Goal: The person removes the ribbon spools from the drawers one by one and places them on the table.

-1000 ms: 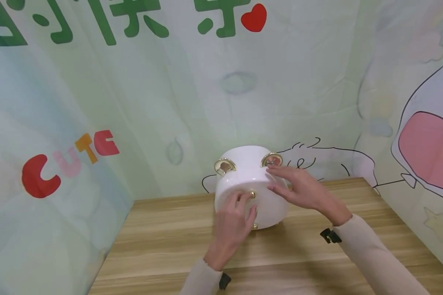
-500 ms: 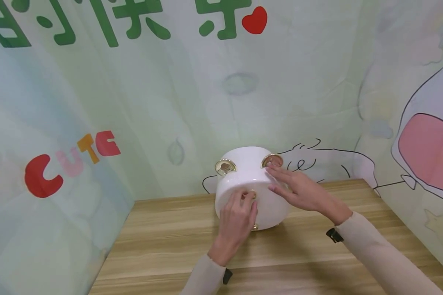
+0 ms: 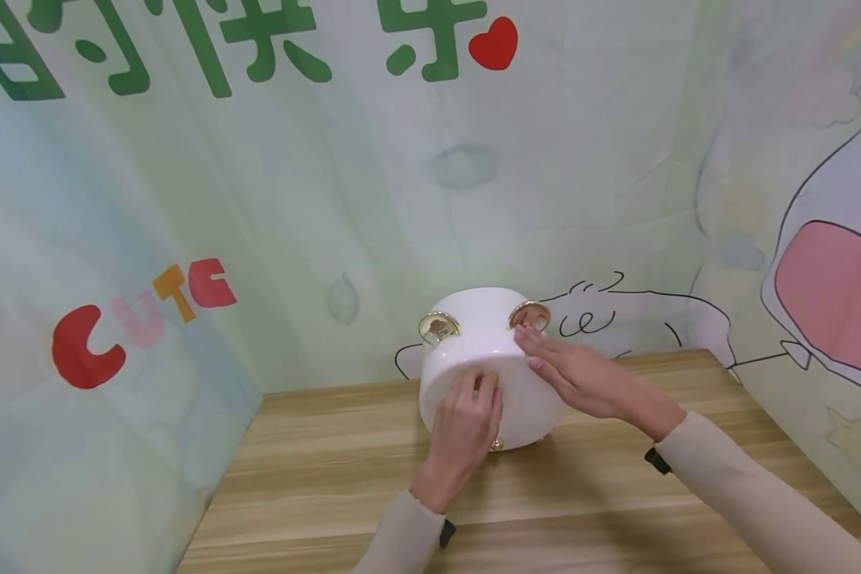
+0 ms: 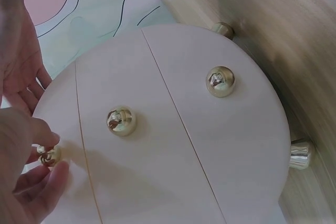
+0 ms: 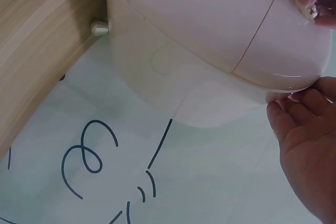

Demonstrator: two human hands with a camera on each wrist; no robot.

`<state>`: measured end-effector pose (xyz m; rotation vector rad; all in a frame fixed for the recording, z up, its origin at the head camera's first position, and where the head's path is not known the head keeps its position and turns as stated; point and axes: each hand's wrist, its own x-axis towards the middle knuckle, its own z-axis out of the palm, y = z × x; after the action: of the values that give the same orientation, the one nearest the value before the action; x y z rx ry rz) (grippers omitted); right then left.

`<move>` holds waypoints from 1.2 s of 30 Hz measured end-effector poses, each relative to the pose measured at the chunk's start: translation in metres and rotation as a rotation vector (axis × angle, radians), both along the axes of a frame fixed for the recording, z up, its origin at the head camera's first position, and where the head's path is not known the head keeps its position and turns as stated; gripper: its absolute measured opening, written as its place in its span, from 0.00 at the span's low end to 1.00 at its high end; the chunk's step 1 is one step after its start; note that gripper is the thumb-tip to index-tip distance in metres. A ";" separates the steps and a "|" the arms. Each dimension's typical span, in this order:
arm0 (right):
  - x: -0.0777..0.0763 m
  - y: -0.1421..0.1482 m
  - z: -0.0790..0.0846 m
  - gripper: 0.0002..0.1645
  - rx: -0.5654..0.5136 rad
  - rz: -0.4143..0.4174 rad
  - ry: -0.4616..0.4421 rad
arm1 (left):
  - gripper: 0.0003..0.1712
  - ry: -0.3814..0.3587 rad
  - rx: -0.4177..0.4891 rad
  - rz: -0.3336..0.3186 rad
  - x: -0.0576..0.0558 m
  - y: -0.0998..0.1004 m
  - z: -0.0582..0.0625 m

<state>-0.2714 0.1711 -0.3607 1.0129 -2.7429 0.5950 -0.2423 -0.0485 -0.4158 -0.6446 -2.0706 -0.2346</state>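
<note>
The white round box (image 3: 481, 339) stands at five o'clock in the head view, near the far edge of the counter (image 3: 330, 462). The left hand (image 3: 462, 422) has its fingers pinching the top gold knob (image 4: 51, 157), toward twelve o'clock on the box's face. The right hand (image 3: 588, 379) rests at two o'clock, fingers straight and close together. This looks like the grabbing step – the top panel (image 4: 62, 108) seems shut. Next calls for a gentle, straight pull – with the right hand keeping the box steady.
</note>
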 end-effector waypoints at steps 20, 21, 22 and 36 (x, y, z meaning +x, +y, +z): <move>0.003 -0.002 0.001 0.36 0.013 -0.013 0.004 | 0.12 0.079 -0.046 0.027 -0.005 0.006 -0.006; 0.003 -0.002 0.001 0.35 0.013 -0.015 0.007 | 0.12 0.087 -0.049 0.026 -0.006 0.006 -0.006; 0.003 -0.003 0.001 0.35 0.011 -0.016 0.009 | 0.12 0.096 -0.053 0.026 -0.006 0.006 -0.006; 0.003 -0.004 0.001 0.35 0.000 -0.017 0.021 | 0.11 0.273 -0.041 -0.049 -0.007 0.002 -0.008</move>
<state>-0.2683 0.1673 -0.3602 0.9896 -2.7304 0.5786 -0.2497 -0.0462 -0.4240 -0.7119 -1.8029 -0.1251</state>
